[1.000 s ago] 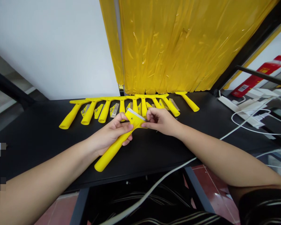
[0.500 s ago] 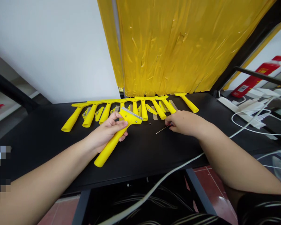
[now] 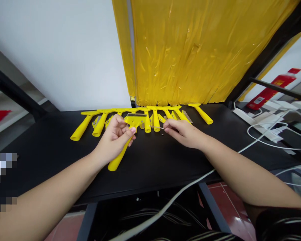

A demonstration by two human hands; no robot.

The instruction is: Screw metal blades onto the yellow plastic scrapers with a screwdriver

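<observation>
My left hand (image 3: 119, 134) is closed round a yellow scraper (image 3: 117, 160), gripping it near its head. The scraper's handle slants down toward me, and a metal blade (image 3: 136, 115) lies along its top edge. My right hand (image 3: 182, 132) pinches a thin screwdriver (image 3: 159, 128), whose shaft points left toward the scraper's head; my fingers hide its handle. Whether the tip touches the scraper I cannot tell. A tiny screw (image 3: 162, 134) lies on the black table below the shaft. Behind both hands stands a row of yellow scraper handles (image 3: 81, 127), with small yellow plates and blades among them.
The black table (image 3: 150, 177) ends at a white panel (image 3: 65, 60) and yellow plastic sheeting (image 3: 190, 60). On the right are a red bottle (image 3: 273, 88), a white power strip (image 3: 256, 125) and cables. A white cable (image 3: 180, 194) crosses the table's front edge.
My right hand has lifted the screwdriver from the tabletop and brought it left toward the scraper. My left hand has turned the scraper, so its blade edge now lies nearly level.
</observation>
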